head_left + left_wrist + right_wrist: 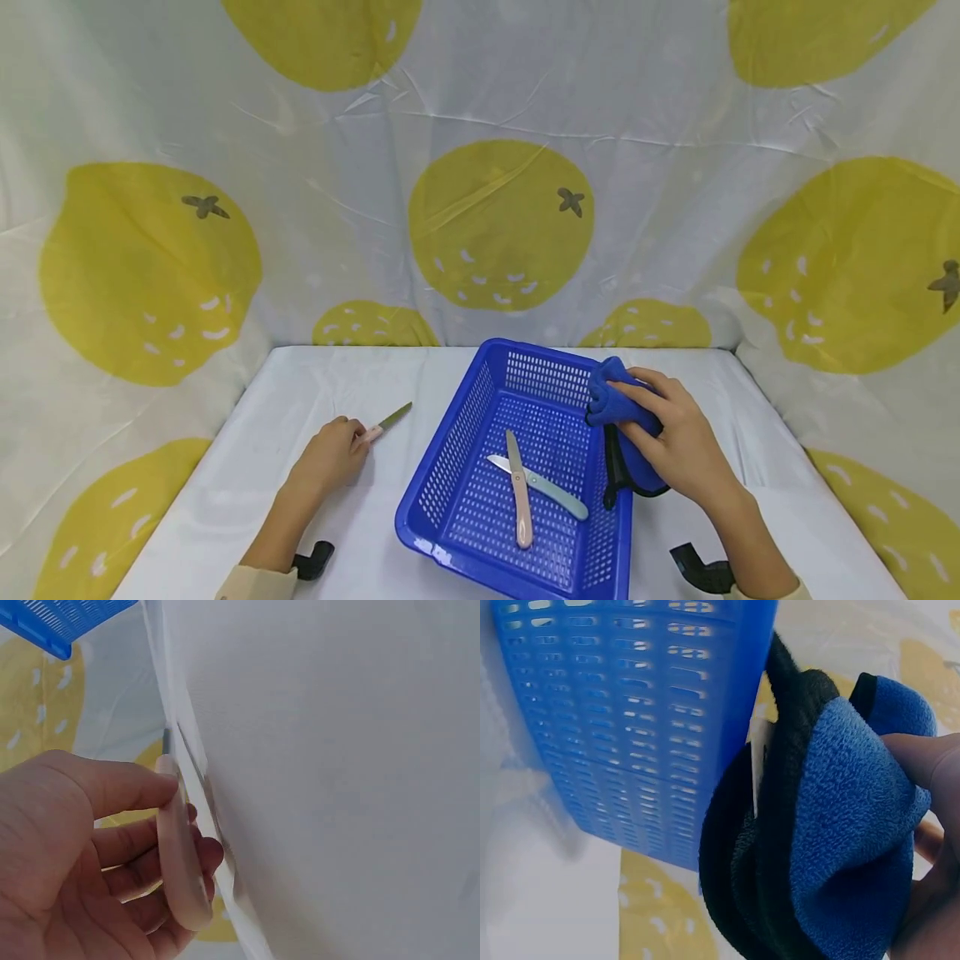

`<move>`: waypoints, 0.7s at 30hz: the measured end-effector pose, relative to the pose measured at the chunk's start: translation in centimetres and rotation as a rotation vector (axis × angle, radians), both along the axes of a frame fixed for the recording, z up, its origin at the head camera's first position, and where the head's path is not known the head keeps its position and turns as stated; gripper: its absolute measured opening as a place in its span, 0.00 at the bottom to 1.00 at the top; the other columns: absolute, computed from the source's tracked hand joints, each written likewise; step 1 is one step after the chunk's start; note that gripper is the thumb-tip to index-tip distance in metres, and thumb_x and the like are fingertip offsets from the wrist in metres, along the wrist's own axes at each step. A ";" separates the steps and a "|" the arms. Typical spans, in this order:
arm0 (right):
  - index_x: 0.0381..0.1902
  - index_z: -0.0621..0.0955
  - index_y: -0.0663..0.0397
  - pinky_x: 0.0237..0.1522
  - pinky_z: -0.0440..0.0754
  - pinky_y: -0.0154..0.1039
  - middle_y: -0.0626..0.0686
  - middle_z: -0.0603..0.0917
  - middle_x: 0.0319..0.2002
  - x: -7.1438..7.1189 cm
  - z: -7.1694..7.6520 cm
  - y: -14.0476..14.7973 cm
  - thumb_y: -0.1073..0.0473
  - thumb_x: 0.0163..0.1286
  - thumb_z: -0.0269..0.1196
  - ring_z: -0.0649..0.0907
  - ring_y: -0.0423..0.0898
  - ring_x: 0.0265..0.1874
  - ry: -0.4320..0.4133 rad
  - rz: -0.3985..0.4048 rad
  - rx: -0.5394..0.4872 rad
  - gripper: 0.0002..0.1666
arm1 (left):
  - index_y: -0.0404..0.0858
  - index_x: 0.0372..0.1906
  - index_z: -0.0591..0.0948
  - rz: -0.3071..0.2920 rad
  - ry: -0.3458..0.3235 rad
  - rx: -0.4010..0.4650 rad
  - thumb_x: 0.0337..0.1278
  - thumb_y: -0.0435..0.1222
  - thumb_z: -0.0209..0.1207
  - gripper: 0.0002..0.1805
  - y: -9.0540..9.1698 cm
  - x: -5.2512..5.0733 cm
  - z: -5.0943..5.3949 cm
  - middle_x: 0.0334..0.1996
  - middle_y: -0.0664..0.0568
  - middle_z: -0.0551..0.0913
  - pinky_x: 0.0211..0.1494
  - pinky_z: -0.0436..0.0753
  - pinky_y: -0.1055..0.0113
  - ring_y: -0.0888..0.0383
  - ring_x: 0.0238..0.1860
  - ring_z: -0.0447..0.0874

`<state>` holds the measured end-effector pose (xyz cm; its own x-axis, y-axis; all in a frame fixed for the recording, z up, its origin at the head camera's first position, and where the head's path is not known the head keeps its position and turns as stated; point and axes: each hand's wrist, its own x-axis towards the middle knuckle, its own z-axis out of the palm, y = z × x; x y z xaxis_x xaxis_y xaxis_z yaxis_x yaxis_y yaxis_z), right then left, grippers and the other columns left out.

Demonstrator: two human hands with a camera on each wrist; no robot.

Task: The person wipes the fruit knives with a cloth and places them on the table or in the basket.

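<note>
My left hand [332,454] pinches the pale pink handle of a small knife [180,855] between thumb and fingers, left of the basket. In the head view its blade points up and right, just over the white tablecloth. My right hand [678,433] grips a bunched blue towel [855,825] with black edging. The towel hangs over the right rim of a blue plastic basket [442,450]. Inside the basket, a knife with a pink handle [522,508] lies crossed over one with a pale green handle [558,495].
A white cloth [337,375] covers the table. Behind it and at both sides hangs a curtain [337,208] printed with yellow fruit. Black curved pieces [313,560] sit at both wrists.
</note>
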<state>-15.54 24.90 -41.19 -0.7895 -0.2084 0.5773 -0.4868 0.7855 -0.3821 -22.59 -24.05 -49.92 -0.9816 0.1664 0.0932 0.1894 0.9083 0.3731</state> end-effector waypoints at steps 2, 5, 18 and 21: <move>0.60 0.84 0.46 0.56 0.80 0.63 0.56 0.78 0.66 0.1 -0.2 0.1 0.69 0.61 0.73 0.78 0.58 0.62 -0.004 -0.001 -0.002 0.29 | 0.27 0.46 0.82 -0.003 0.017 0.027 0.64 0.33 0.62 0.12 0.0 0.1 0.1 0.38 0.41 0.81 0.43 0.84 0.49 0.49 0.36 0.81; 0.61 0.84 0.47 0.56 0.80 0.63 0.56 0.78 0.66 0.2 -0.4 0.2 0.69 0.61 0.73 0.77 0.59 0.63 -0.011 0.000 -0.007 0.29 | 0.25 0.48 0.80 -0.002 0.053 0.067 0.67 0.32 0.59 0.13 0.0 0.2 0.3 0.41 0.39 0.79 0.44 0.83 0.49 0.49 0.38 0.79; 0.60 0.85 0.46 0.58 0.78 0.64 0.56 0.78 0.65 -0.1 -0.2 -0.1 0.67 0.60 0.74 0.77 0.59 0.63 0.015 -0.001 -0.010 0.29 | 0.32 0.62 0.80 -0.091 0.286 0.187 0.67 0.34 0.61 0.21 3.5 1.2 5.2 0.47 0.43 0.87 0.45 0.86 0.50 0.50 0.41 0.85; 0.60 0.85 0.46 0.59 0.78 0.64 0.56 0.78 0.65 -0.1 -0.1 -0.5 0.67 0.60 0.74 0.77 0.59 0.63 0.017 0.004 -0.012 0.29 | 0.35 0.63 0.81 -0.126 0.308 0.208 0.69 0.37 0.64 0.21 4.8 1.6 6.5 0.48 0.45 0.87 0.43 0.87 0.55 0.52 0.42 0.86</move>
